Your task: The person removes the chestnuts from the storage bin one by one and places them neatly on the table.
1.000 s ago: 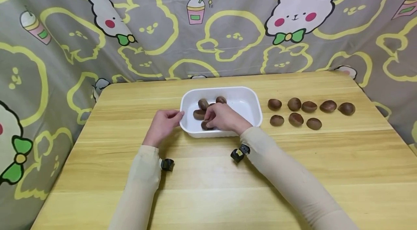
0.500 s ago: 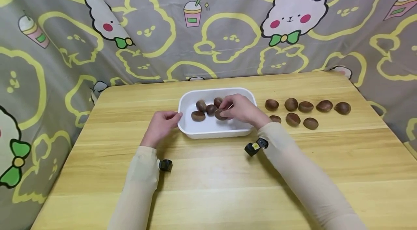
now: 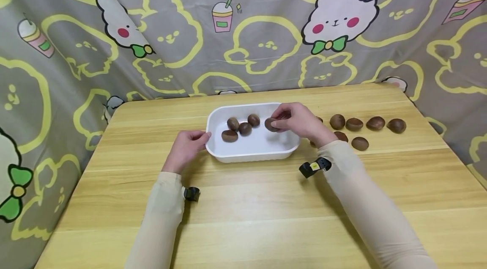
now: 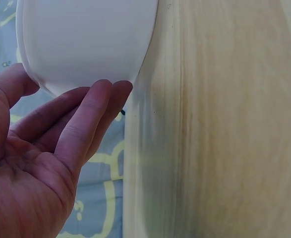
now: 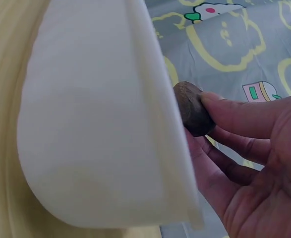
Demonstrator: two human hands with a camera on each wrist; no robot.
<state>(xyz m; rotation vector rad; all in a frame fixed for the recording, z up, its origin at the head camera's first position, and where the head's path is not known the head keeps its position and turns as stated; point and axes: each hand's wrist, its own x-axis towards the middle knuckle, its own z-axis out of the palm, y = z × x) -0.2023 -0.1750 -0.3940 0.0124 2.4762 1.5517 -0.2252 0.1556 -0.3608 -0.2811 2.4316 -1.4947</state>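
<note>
The right hand [image 3: 300,122] pinches a chestnut [image 3: 271,124] over the right part of the white tray [image 3: 251,155], having carried it from the near-left corner. The left hand [image 3: 185,147], fingers relaxed, touches the tray's left wall.

We take this for a home setup, not a lab: a pale wooden surface [image 3: 243,218] backed by a draped grey cartoon-rabbit cloth [image 3: 243,28], with chestnuts [image 3: 374,123] laid out beside a white plastic tray [image 3: 251,157].
</note>
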